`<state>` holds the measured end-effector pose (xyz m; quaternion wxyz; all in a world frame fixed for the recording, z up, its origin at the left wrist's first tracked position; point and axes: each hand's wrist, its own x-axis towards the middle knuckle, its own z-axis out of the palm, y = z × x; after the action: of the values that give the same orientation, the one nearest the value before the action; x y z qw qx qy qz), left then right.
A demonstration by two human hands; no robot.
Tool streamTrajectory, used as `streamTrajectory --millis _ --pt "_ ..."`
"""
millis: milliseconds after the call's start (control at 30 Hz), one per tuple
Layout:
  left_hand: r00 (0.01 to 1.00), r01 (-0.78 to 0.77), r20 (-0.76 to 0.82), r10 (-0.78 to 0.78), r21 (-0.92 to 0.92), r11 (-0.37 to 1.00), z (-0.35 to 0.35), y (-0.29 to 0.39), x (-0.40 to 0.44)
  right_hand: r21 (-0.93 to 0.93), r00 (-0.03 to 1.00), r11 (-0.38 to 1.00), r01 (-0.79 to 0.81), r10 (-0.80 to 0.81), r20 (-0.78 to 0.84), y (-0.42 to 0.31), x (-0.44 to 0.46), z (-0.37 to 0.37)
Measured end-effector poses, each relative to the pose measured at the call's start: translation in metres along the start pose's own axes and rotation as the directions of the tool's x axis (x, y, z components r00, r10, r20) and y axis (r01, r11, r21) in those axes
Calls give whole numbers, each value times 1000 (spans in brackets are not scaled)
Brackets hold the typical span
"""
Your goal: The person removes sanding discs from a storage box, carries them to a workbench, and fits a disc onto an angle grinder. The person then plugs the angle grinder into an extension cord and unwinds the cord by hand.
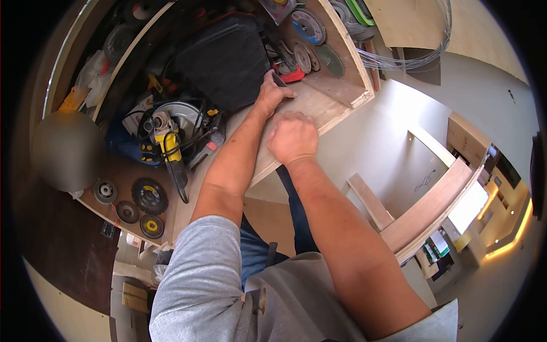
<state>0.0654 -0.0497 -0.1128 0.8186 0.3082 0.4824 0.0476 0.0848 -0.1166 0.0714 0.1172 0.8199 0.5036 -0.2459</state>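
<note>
My left hand (273,94) reaches onto the wooden shelf (325,108), at the lower right corner of a large black case (228,62). Its fingers and thumb close around a small dark piece (278,80), whose kind I cannot make out. Closer to me, my right hand (293,137) is a closed fist resting at the shelf's front edge. Whatever that fist holds, if anything, is hidden. Just beyond the left hand lies a red tool part (293,75) beside several grinding discs (308,26).
Left of my arms sit a yellow angle grinder (169,145), a circular saw (181,114) and several cutting wheels (149,195). Coiled wire (410,62) hangs at upper right. A wooden frame (427,199) stands to the right. A blurred round shape (68,151) covers the far left.
</note>
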Motion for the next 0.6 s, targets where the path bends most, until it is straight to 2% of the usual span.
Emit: streamTrajectory --millis 33,233,367,500,600 --pt "997 37 77 -23 -191 981 0 5 -4 -1 1000 1000 1 -1 -9 0 0 0" --pt "957 118 288 -30 -293 949 -13 38 -8 21 995 1000 8 -6 -99 1 -1 5" --pt "940 116 341 -14 -280 953 -12 46 -5 31 995 999 11 -8 -96 1 -1 3" --pt "927 41 375 33 -188 981 -10 41 -1 39 996 999 7 -3 -92 2 -1 3" --pt "931 80 365 -5 -192 978 -3 49 -13 56 996 998 16 -11 -83 2 -2 3"
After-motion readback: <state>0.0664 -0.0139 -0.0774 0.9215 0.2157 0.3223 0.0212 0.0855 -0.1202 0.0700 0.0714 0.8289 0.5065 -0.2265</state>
